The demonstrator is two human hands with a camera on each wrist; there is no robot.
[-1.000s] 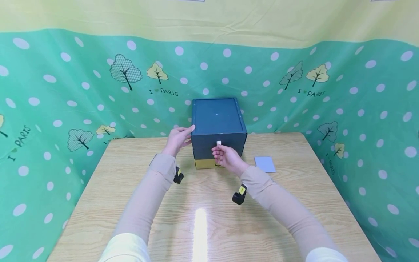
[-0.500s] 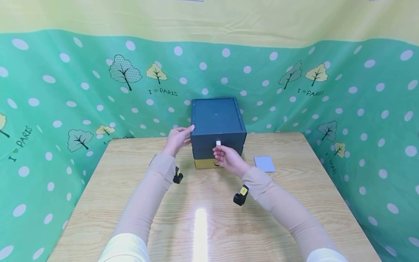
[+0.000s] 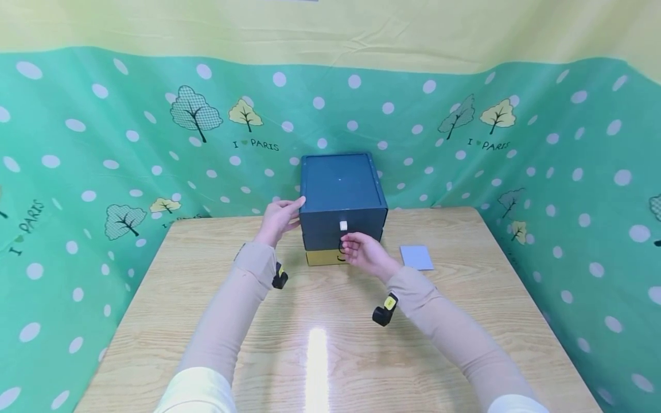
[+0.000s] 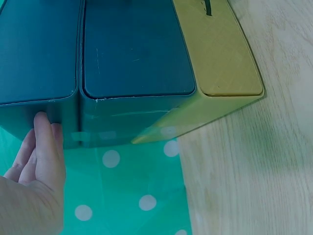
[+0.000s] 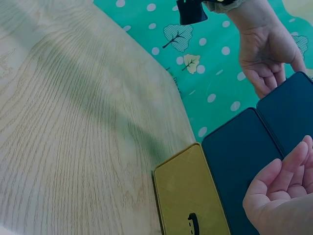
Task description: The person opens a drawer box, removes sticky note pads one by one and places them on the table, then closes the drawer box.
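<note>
Head view shows the blue box (image 3: pixel 339 182) beyond loosely curled right fingers (image 3: pixel 352 245), contact unclear.

Three-tier drawer unit (image 3: pixel 339 182), upright toward the far edge of the wooden table (image 3: pixel 206 287), about mid-width. Flat dark blue top, rimmed. Two dark blue drawers (image 4: pixel 134 54) stacked over one yellow drawer (image 4: pixel 222 54), all pushed in. White tab (image 3: pixel 343 225) on upper front; black strap (image 5: pixel 194 223) on yellow front.
</note>
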